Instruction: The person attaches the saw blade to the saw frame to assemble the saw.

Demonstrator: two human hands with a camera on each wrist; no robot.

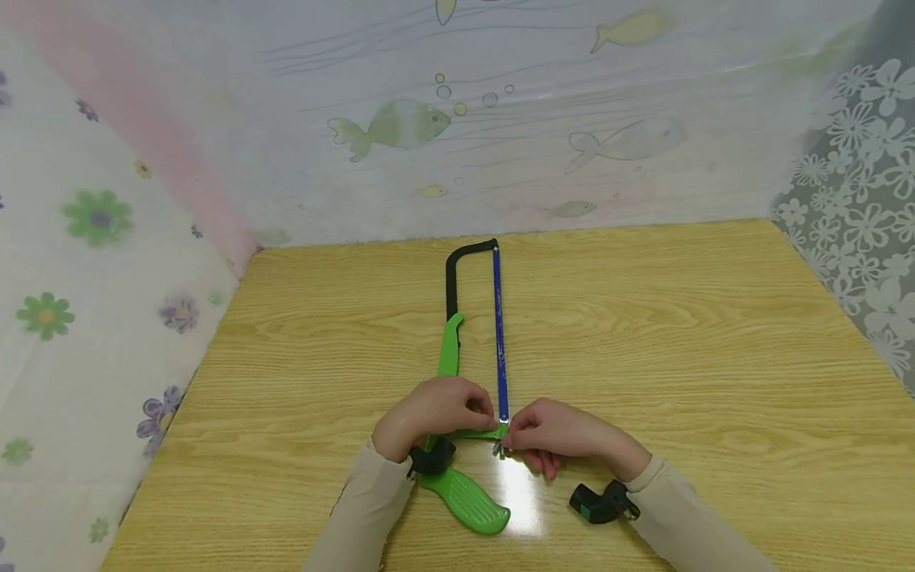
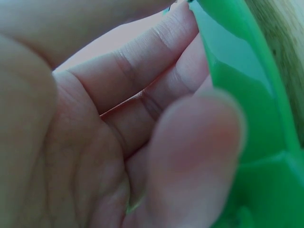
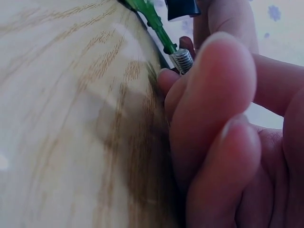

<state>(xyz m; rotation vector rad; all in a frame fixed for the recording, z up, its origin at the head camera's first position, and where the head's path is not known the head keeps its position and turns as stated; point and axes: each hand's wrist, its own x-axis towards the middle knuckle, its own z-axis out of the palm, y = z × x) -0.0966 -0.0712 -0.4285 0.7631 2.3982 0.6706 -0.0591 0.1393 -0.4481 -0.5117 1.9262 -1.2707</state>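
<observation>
Both hands pinch the hacksaw mid-table, edges well apart.

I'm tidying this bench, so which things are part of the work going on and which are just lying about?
In use:
- green-handled hacksaw with black frame
- its blue blade
- threaded metal screw at the blade's near end
- left hand, gripping the green frame
- right hand, fingers at the screw

Lying about:
- wooden table
- fish-print curtain behind

Curtained home tabletop, patterned sheets
</observation>
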